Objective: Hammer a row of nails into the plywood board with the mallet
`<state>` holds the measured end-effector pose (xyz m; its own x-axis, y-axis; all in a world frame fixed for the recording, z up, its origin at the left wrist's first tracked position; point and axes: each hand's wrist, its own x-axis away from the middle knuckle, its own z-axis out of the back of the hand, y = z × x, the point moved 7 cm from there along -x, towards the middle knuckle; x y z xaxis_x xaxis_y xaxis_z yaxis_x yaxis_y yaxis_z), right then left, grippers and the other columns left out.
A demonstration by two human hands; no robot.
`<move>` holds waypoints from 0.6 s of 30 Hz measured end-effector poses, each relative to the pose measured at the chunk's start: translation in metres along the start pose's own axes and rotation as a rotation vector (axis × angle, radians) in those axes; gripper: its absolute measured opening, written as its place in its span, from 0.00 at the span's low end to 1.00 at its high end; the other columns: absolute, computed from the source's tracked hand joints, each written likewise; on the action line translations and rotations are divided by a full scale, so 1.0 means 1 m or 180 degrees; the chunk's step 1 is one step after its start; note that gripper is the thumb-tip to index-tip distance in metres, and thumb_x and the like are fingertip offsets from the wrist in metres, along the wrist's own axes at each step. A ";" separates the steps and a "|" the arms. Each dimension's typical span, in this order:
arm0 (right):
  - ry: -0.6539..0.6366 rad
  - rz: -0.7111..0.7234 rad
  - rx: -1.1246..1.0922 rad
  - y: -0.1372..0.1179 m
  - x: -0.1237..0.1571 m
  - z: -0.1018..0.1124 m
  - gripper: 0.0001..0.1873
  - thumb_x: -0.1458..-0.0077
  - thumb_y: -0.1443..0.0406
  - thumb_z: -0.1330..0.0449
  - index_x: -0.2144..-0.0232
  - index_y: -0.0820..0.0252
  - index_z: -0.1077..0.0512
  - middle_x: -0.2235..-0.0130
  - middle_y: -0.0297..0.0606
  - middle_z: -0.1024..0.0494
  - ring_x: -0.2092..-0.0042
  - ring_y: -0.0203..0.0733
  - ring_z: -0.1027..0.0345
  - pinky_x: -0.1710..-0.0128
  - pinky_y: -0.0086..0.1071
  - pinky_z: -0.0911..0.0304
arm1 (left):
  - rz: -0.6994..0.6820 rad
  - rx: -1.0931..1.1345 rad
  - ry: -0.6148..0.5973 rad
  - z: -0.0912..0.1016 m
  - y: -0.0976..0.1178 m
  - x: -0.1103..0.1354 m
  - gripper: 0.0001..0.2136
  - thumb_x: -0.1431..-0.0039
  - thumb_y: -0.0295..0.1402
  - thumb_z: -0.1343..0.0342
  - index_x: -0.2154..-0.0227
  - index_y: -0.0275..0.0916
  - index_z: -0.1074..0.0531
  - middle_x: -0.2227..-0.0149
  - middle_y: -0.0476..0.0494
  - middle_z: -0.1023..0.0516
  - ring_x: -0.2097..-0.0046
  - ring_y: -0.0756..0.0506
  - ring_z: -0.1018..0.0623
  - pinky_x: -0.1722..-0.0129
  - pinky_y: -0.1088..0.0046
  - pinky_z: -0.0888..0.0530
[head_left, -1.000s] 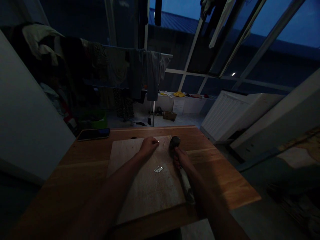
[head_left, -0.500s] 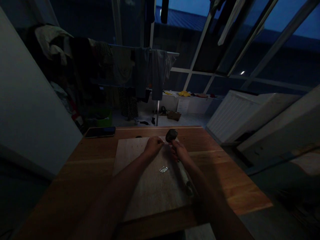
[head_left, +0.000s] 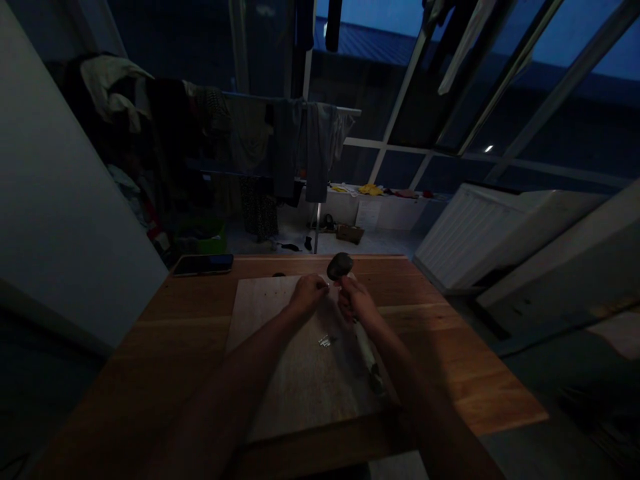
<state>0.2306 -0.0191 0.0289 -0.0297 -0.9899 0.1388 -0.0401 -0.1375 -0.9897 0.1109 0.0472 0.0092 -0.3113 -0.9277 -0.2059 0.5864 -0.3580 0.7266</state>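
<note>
My right hand point(head_left: 355, 298) is wrapped round the handle of a hammer point(head_left: 367, 353), close below its dark head. The hammer's head is raised just right of my left hand point(head_left: 309, 292). The fingers of my left hand are pinched at the far part of a pale wooden board point(head_left: 295, 373), on a small shiny nail point(head_left: 328, 285), mostly hidden by the fingertips. Nearer me on the board lies a little heap of several silver nails point(head_left: 325, 341). A row of small dark marks shows on the board's far left part.
The board lies on a wooden table point(head_left: 175, 360). A phone point(head_left: 204, 264) rests at its far left corner, and a small dark round thing point(head_left: 279, 275) sits behind the board. Beyond the table stands a drying rack with hanging clothes point(head_left: 316, 153). The room is dim.
The hammer's head has shifted slightly left, towards my left hand. My left hand keeps its pinch in the same place. The view has tilted a little.
</note>
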 end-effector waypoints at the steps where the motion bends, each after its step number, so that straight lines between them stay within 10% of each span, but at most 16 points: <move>1: 0.0008 0.0044 0.0004 -0.002 0.001 -0.001 0.26 0.46 0.39 0.46 0.63 0.54 0.36 0.85 0.17 0.43 0.89 0.32 0.50 0.91 0.26 0.54 | 0.0005 0.0002 0.0005 0.000 0.000 0.000 0.06 0.43 0.29 0.39 0.67 0.38 0.16 0.65 0.44 0.15 0.63 0.46 0.20 0.57 0.71 0.28; 18: 0.0198 -0.0045 0.0155 0.007 0.007 -0.005 0.24 0.44 0.42 0.44 0.67 0.54 0.35 0.86 0.20 0.40 0.89 0.32 0.49 0.91 0.25 0.54 | 0.0001 -0.0044 0.0032 -0.002 -0.002 0.000 0.07 0.45 0.29 0.41 0.70 0.37 0.17 0.68 0.44 0.17 0.64 0.46 0.21 0.60 0.71 0.28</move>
<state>0.2253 -0.0263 0.0233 -0.0916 -0.9839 0.1533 0.0076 -0.1547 -0.9879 0.1111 0.0474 0.0069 -0.3036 -0.9289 -0.2121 0.5969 -0.3589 0.7175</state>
